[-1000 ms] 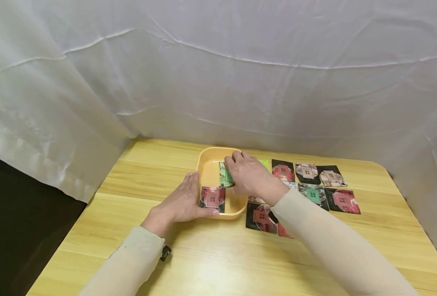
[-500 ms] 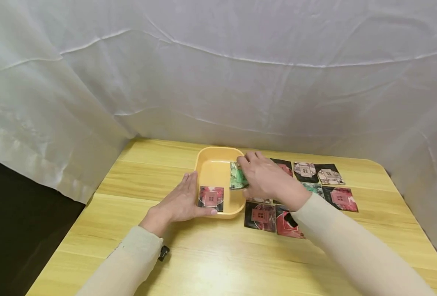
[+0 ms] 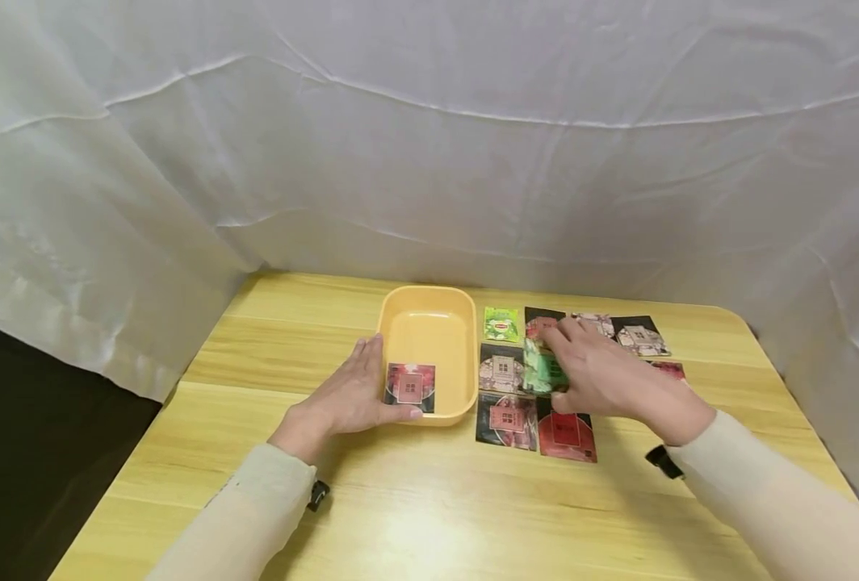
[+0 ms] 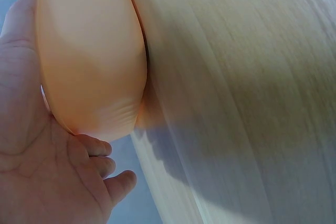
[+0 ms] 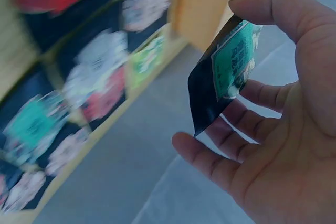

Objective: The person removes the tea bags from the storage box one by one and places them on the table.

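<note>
My right hand (image 3: 607, 373) pinches a square tea bag packet (image 3: 543, 371) with a green label and dark edge. The packet is held over the rows on the table; in the right wrist view my thumb presses one edge and my fingers the opposite one. My left hand (image 3: 345, 395) lies spread along the left side of a yellow-orange plastic tray (image 3: 464, 355), thumb at its near rim. In the left wrist view the palm rests against the tray's outer wall. One pink-and-black packet (image 3: 411, 388) lies flat in the tray's near left corner.
Several packets lie in rows right of the tray: a small bright green one (image 3: 500, 324) at the back, a pale one (image 3: 502, 369) in the middle, a red one (image 3: 567, 432) in front. A grey-white curtain (image 3: 429, 177) hangs behind the table.
My right hand has carried the green-labelled packet from over the tray to the right, over the rows of packets. My left hand has stayed at the tray.
</note>
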A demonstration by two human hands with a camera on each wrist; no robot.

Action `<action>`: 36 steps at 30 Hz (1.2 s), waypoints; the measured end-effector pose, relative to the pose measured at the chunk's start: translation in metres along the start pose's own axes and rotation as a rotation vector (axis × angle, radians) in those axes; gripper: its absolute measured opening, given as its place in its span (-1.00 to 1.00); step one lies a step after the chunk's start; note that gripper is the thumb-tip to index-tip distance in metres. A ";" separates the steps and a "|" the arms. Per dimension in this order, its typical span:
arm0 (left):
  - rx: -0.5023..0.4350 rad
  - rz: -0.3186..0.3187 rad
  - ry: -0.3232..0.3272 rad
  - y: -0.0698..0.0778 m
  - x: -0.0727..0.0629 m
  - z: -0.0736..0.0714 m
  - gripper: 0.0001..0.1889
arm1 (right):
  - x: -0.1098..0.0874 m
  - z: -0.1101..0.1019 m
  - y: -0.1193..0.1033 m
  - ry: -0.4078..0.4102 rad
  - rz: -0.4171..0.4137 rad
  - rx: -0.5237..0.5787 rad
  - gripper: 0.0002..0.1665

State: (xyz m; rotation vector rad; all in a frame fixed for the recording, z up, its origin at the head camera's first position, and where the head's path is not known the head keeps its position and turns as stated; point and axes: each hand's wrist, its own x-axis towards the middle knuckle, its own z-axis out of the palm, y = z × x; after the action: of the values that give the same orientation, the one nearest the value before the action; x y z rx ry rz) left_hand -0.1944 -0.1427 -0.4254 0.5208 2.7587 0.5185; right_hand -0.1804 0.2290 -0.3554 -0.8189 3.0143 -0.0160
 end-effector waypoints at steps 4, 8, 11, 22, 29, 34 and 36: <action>-0.017 -0.012 -0.004 0.000 0.000 0.000 0.53 | -0.024 0.009 0.018 -0.015 0.019 -0.016 0.11; -0.027 -0.010 -0.002 0.000 0.001 0.000 0.54 | -0.048 0.020 0.037 -0.017 0.032 -0.035 0.05; -0.027 -0.005 0.001 -0.001 0.000 0.000 0.55 | -0.063 0.029 0.051 -0.027 0.040 -0.046 0.04; -0.031 -0.011 0.004 -0.001 0.000 0.001 0.56 | -0.090 0.058 0.067 -0.114 0.111 -0.021 0.13; -0.034 -0.017 0.001 -0.002 0.001 0.002 0.53 | -0.084 0.068 0.065 -0.144 0.106 -0.018 0.12; -0.036 -0.018 0.003 -0.001 0.001 0.002 0.52 | -0.082 0.070 0.063 -0.151 0.115 -0.008 0.11; -0.035 -0.019 0.003 0.000 0.001 0.001 0.52 | -0.082 0.070 0.063 -0.147 0.112 -0.003 0.11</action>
State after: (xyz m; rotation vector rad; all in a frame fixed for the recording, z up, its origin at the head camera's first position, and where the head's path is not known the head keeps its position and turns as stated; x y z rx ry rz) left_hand -0.1945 -0.1424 -0.4269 0.4854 2.7493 0.5623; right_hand -0.1401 0.3249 -0.4255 -0.6208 2.9161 0.0488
